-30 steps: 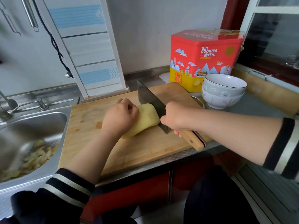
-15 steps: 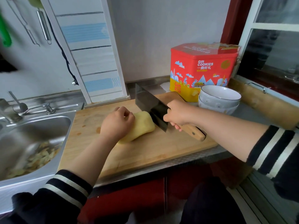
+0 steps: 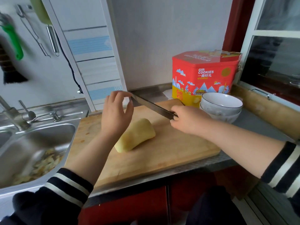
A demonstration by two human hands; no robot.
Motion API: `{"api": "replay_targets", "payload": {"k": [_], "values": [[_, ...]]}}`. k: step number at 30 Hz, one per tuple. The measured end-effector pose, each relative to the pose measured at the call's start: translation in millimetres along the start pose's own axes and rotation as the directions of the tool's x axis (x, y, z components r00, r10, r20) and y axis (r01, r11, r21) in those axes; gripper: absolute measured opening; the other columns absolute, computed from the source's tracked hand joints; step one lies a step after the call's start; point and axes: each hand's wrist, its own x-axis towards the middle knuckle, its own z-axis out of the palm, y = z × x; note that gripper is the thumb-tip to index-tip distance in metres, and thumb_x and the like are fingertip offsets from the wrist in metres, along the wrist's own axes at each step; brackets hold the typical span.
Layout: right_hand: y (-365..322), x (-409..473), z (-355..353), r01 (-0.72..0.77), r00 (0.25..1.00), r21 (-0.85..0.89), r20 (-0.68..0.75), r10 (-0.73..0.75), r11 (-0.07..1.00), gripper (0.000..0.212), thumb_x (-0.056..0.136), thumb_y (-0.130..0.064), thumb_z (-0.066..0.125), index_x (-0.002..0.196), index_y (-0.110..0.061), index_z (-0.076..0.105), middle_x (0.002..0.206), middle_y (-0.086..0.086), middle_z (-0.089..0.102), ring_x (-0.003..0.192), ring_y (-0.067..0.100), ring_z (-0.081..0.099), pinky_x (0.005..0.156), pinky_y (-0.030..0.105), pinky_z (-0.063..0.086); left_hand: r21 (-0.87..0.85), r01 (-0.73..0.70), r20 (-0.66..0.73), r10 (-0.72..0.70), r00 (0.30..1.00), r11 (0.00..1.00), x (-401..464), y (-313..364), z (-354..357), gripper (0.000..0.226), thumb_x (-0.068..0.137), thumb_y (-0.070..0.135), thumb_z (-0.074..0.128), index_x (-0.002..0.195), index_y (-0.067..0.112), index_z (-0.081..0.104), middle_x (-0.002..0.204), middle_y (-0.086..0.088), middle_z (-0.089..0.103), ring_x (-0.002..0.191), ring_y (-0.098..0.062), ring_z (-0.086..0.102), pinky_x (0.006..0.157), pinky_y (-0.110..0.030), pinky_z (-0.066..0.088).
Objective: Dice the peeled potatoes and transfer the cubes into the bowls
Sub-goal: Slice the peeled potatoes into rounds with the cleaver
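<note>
One peeled yellow potato [image 3: 134, 135] lies whole on the wooden cutting board [image 3: 162, 161], with nothing touching it. My right hand [image 3: 190, 119] grips the handle of a cleaver [image 3: 152, 106], held above the board's far side with the blade seen nearly edge-on. My left hand [image 3: 115, 116] is raised above the potato, and its thumb and fingertips pinch the far end of the blade. Two stacked white bowls [image 3: 220, 103] stand just right of the board, behind my right hand. The cleaver's handle is hidden inside my fist.
A red and yellow cookie tin [image 3: 203, 75] stands behind the bowls against the wall. A steel sink [image 3: 32, 140] holding potato peels [image 3: 45, 164] adjoins the board on the left, with a tap [image 3: 9, 114] behind it. A wooden ledge [image 3: 267, 114] runs under the window at right.
My left hand has let go of the potato and risen to the blade's tip. My right hand has lifted the cleaver off the potato and turned it nearly flat.
</note>
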Motion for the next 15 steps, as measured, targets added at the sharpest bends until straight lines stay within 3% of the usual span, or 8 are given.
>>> {"api": "replay_targets", "payload": {"k": [2, 4, 6, 8, 10, 12, 15], "values": [[0.6, -8.4, 5.4, 0.056, 0.996, -0.164, -0.061, -0.067, 0.985, 0.02, 0.094, -0.029, 0.048, 0.113, -0.023, 0.053, 0.101, 0.003, 0.063, 0.082, 0.028, 0.054, 0.06, 0.031, 0.039, -0.03, -0.078, -0.01, 0.078, 0.997, 0.997, 26.6, 11.6, -7.3, 0.018, 0.094, 0.02, 0.059, 0.111, 0.015, 0.065, 0.116, -0.003, 0.06, 0.108, -0.023, 0.051, 0.086, -0.025, 0.036], [5.5, -13.6, 13.3, 0.094, 0.989, -0.279, -0.085, -0.122, 0.956, 0.024, 0.095, -0.026, 0.046, 0.119, -0.023, 0.046, 0.102, 0.004, 0.063, 0.087, 0.031, 0.059, 0.06, 0.032, 0.038, -0.007, -0.14, 0.204, 0.138, 0.969, 0.99, 53.5, 22.1, -7.4, 0.021, 0.094, 0.029, 0.061, 0.111, 0.019, 0.068, 0.114, 0.0, 0.063, 0.108, -0.02, 0.052, 0.086, -0.027, 0.038], [11.2, -16.6, 23.2, 0.132, 0.972, -0.384, -0.131, -0.196, 0.914, 0.025, 0.095, -0.02, 0.048, 0.119, -0.021, 0.044, 0.096, 0.004, 0.065, 0.081, 0.032, 0.064, 0.055, 0.032, 0.038, 0.027, -0.203, 0.511, 0.161, 0.844, 0.979, 70.2, 32.4, 0.8, 0.034, 0.092, 0.037, 0.064, 0.121, 0.022, 0.065, 0.122, 0.001, 0.063, 0.114, -0.021, 0.054, 0.095, -0.032, 0.042], [19.4, -17.7, 31.9, 0.142, 0.951, -0.48, -0.177, -0.254, 0.866, 0.034, 0.084, -0.016, 0.066, 0.113, -0.015, 0.049, 0.081, 0.005, 0.065, 0.062, 0.032, 0.064, 0.045, 0.029, 0.035, 0.063, -0.228, 0.739, 0.108, 0.665, 0.972, 74.4, 44.1, 15.4, 0.048, 0.09, 0.043, 0.064, 0.134, 0.025, 0.056, 0.137, 0.005, 0.055, 0.125, -0.018, 0.05, 0.107, -0.035, 0.038], [24.0, -18.0, 35.5, 0.141, 0.938, -0.519, -0.201, -0.281, 0.843, 0.055, 0.056, -0.009, 0.086, 0.1, -0.009, 0.053, 0.06, 0.006, 0.057, 0.038, 0.029, 0.054, 0.037, 0.02, 0.019, 0.08, -0.26, 0.852, 0.07, 0.519, 0.962, 73.0, 50.2, 31.1, 0.058, 0.089, 0.047, 0.064, 0.142, 0.028, 0.048, 0.147, 0.005, 0.045, 0.134, -0.017, 0.041, 0.113, -0.038, 0.031], [29.7, -17.8, 35.7, 0.149, 0.921, -0.529, -0.233, -0.312, 0.835, 0.065, 0.041, 0.0, 0.087, 0.093, -0.007, 0.048, 0.052, 0.007, 0.05, 0.031, 0.027, 0.047, 0.041, 0.016, 0.01, 0.075, -0.263, 0.908, 0.044, 0.418, 0.962, 72.6, 55.2, 42.3, 0.066, 0.09, 0.047, 0.063, 0.147, 0.025, 0.04, 0.152, 0.004, 0.039, 0.139, -0.019, 0.037, 0.116, -0.038, 0.027], [34.8, -20.5, 32.9, 0.175, 0.916, -0.56, -0.209, -0.343, 0.81, 0.064, 0.034, 0.007, 0.085, 0.087, -0.006, 0.051, 0.051, 0.009, 0.047, 0.031, 0.027, 0.046, 0.039, 0.021, 0.019, 0.077, -0.276, 0.929, 0.032, 0.37, 0.958, 74.5, 61.3, 50.8, 0.065, 0.094, 0.045, 0.059, 0.15, 0.022, 0.035, 0.154, 0.002, 0.037, 0.139, -0.02, 0.036, 0.115, -0.036, 0.026]]}}
